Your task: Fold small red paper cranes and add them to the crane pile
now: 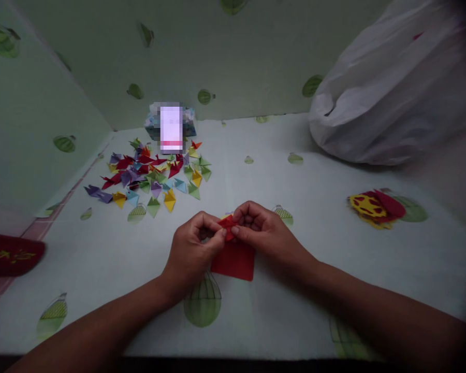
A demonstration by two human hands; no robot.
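Dozens of multicoloured folded-paper figures (pixel 151 173) look done, beyond-left of the flat red rectangular card (pixel 233 262); at its far edge, left hand (pixel 194 242) and right hand (pixel 270 230) closely pinch a small red paper piece (pixel 229 224), seemingly unfinished.

From the red sheet (pixel 233 262), twelve o'clock lay open; folded papers (pixel 156 187) blocked ten, a white bag (pixel 388 98) two.

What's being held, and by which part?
A small red paper piece, pinched at its left side by the left hand, right side by the right hand.
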